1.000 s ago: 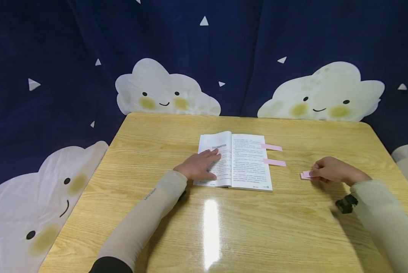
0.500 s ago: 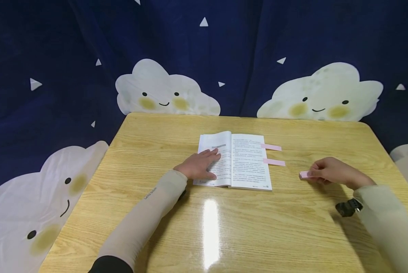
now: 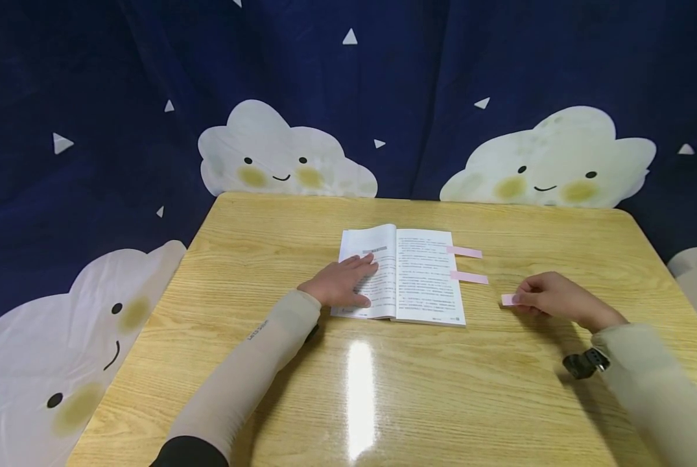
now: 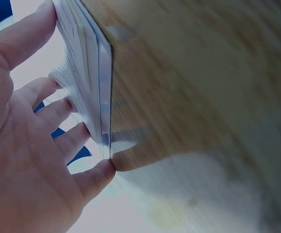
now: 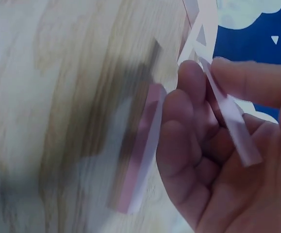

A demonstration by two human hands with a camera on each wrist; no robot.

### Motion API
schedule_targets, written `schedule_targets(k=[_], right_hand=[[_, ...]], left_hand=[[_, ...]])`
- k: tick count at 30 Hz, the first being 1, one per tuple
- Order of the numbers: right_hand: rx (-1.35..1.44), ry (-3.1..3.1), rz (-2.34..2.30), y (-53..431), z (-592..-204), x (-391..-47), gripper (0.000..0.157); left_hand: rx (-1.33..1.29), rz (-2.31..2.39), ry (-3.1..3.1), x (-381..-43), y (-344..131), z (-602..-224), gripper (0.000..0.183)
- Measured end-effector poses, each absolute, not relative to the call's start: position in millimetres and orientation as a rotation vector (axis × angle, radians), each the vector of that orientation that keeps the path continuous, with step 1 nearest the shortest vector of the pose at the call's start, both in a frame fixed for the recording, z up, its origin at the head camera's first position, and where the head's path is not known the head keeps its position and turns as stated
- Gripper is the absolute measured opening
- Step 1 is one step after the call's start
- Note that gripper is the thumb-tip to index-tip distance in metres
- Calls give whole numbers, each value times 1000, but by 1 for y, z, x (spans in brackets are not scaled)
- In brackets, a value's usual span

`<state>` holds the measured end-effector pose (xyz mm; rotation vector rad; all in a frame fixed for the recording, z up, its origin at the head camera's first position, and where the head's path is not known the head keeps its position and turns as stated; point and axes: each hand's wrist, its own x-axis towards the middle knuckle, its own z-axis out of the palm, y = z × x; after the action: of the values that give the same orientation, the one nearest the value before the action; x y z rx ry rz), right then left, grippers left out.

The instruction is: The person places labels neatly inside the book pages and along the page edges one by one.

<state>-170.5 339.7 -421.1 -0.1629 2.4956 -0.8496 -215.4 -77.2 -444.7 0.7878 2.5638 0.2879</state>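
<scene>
An open book (image 3: 426, 279) with printed pages lies on the wooden table. My left hand (image 3: 339, 283) rests on its left page, fingers spread; the left wrist view shows the fingertips along the page edges (image 4: 89, 63). Two pink sticky strips (image 3: 463, 251) stick out past the right page's outer edge. To the right of the book, my right hand (image 3: 549, 299) pinches a loose pink sticky strip (image 5: 235, 121) between thumb and index finger, the other fingers curled. Below that hand, a thin pad of pink sticky strips (image 5: 138, 150) shows in the right wrist view; the hand hides it in the head view.
The light wooden table (image 3: 441, 395) reaches back to a dark blue curtain (image 3: 406, 78) printed with smiling clouds and white triangles. A bright light reflection (image 3: 361, 395) crosses the tabletop in front of the book.
My right hand has moved left, towards the book, with a strip peeled from the pad between its fingertips. My left hand has stayed on the page.
</scene>
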Motion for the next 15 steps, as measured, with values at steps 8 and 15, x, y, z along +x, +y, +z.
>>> schedule_targets(k=[8,15], right_hand=[[-211,2528,-866,328,-427,-166,25],[-225,2515,-935,316,-429,-165,23]], left_hand=[[780,291,2563,-215,-77,-445,83],[779,277,2567,-216,-76,-445,83]])
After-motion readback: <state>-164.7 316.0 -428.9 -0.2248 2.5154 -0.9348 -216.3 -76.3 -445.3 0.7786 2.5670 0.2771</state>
